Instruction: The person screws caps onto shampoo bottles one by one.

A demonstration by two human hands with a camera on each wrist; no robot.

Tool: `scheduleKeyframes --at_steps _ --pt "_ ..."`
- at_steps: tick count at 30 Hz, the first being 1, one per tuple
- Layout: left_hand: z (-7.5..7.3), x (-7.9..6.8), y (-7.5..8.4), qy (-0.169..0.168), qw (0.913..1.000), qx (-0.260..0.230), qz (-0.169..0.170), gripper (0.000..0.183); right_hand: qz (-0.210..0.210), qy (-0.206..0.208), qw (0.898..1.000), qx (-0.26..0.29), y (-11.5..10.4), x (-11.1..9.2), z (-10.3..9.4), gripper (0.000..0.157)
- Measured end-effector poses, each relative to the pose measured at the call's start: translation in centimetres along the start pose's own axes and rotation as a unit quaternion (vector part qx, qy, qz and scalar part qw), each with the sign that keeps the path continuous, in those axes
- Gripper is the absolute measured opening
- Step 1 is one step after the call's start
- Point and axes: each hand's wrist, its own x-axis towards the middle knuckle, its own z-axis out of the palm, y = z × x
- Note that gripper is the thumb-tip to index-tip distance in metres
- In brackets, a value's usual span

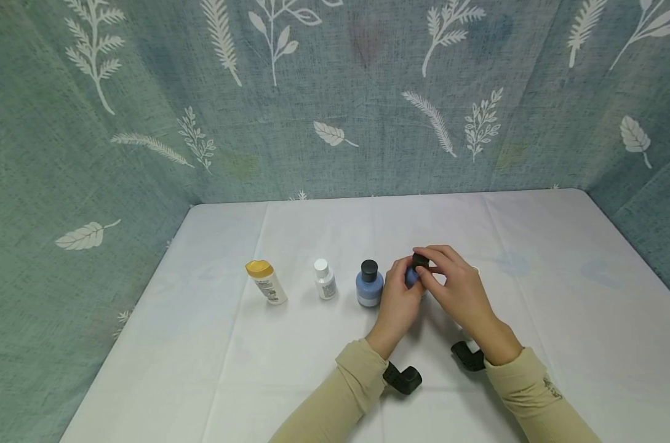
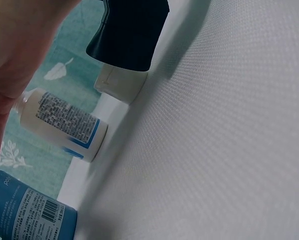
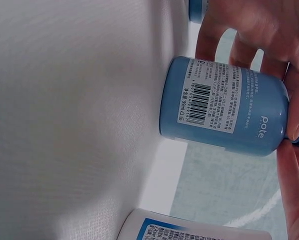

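Note:
Between both hands is a blue bottle (image 3: 224,107) with a white printed label and a black cap (image 1: 420,261). My left hand (image 1: 399,294) holds the bottle's body, its fingers wrapped behind it in the right wrist view. My right hand (image 1: 461,288) pinches the cap between thumb and fingers. In the head view the hands cover most of this bottle. Just left of my left hand stands a second blue bottle (image 1: 370,288), also black-capped. A white bottle with a blue-edged label (image 3: 189,231) is beside the held one in the right wrist view.
Further left on the white-covered table (image 1: 290,369) stand a small white bottle (image 1: 326,284) and a white bottle with a yellow cap (image 1: 267,283). Black wrist mounts (image 1: 404,379) hang below both forearms. A leaf-patterned green curtain (image 1: 368,141) closes off the back and sides.

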Motion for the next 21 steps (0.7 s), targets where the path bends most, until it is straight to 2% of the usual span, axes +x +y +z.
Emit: scheduleKeyframes --at_steps 21 --pt "0.0 0.01 0.05 0.002 1.0 0.002 -0.006 0.034 -0.001 -0.003 1.0 -0.003 -0.07 0.0 -0.08 0.034"
